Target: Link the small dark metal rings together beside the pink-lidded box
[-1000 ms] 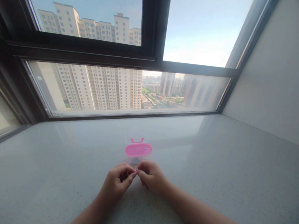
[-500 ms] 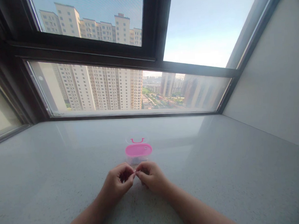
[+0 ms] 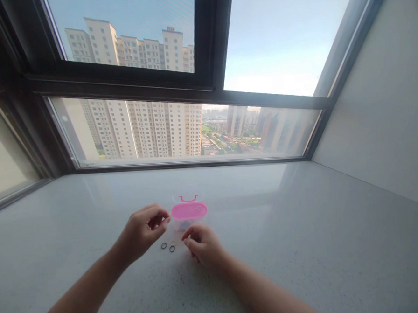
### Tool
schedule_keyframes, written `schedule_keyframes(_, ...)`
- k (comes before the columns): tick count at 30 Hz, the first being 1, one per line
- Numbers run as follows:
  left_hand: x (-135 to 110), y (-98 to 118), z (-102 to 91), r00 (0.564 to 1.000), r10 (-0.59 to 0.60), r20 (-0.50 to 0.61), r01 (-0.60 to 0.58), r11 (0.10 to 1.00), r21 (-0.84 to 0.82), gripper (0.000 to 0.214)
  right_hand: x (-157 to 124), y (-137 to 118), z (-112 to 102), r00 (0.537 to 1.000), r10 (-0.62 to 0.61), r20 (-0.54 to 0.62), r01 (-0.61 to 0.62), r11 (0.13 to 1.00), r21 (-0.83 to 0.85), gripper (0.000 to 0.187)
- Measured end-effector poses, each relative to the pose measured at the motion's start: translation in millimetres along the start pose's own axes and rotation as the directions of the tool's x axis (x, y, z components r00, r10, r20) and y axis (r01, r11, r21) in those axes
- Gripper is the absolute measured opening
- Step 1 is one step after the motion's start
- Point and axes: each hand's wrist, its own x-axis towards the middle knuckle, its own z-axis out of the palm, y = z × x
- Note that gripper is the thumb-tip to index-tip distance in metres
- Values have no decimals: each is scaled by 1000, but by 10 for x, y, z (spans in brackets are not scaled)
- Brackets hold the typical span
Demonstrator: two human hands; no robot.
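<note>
A small see-through box [image 3: 190, 224] with a pink top [image 3: 185, 211] stands in front of me, a pink handle [image 3: 189, 199] showing behind it. A small ring-like item [image 3: 199, 208] is on the pink top's right end. My left hand [image 3: 143, 230] is raised at the box's left side, thumb and fingertips pinched together. Just in front of the box, my right hand [image 3: 205, 245] has its thumb and forefinger closed. What either pinch holds is too small to make out. Two dark rings, a left ring [image 3: 163, 245] and a right ring [image 3: 172, 248], lie between my hands.
The pale speckled sill [image 3: 287, 246] spreads around the box. A dark window frame [image 3: 181, 165] borders it at the back, with glass panes and tall buildings beyond. A white wall [image 3: 375, 119] rises on the right.
My hands were together, fingertips meeting in front of the box. The left has moved away to the left and up, the right stays near. Rings on the sill now show.
</note>
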Motion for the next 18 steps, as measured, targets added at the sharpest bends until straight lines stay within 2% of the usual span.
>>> schedule_keyframes(3,259,-70,-36,990,66,127,-85,985,150,14,3,-19,0,1000,-4,-7,4,1000,10,10)
schedule_keyframes(6,504,-134,61,942,123,313,-226,921,317,12,4,-46,-5,1000,3,-28,-2,1000,24,11)
schedule_keyframes(10,708,-219,208,912,127,390,-276,894,353,11,4,-74,-18,999,16,-28,-15,999,35,11)
schedule_keyframes(13,776,-256,245,899,120,422,-293,880,374,12,4,-79,-26,999,17,-47,-14,998,60,11)
schedule_keyframes(16,799,-259,251,883,114,455,-310,870,383,11,-1,-74,-43,984,-51,-170,70,992,106,10)
schedule_keyframes(18,803,-251,257,872,110,477,-319,866,386,11,-6,-73,-66,948,-125,-294,168,978,126,9)
